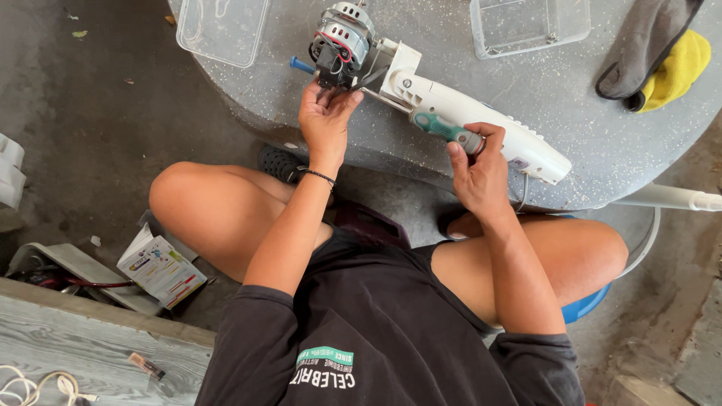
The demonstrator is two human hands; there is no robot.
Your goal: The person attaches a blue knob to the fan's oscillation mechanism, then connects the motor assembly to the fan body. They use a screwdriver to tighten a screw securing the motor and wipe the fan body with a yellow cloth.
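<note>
Head view looks down on a grey speckled round table (571, 143) standing on a rough concrete floor (90, 128), with a weathered wooden board (83, 353) behind the seated person's left elbow. Beyond the left hand (326, 120) sits a clear plastic tray (222, 28); I cannot tell whether anything lies in it. Beyond the right hand (479, 169) is a second clear tub (526, 24) with something tiny in one corner. Grey and yellow cloths (662, 56) lie further off to the right. The left hand's fingers are curled together against the underside of an exposed electric motor (342, 41), pinching at its dark base. That motor joins a white appliance body (481, 120) lying across the table edge between both hands. The right hand is wrapped tight round a green-handled screwdriver (450, 131), its shaft angled toward the white housing.
</note>
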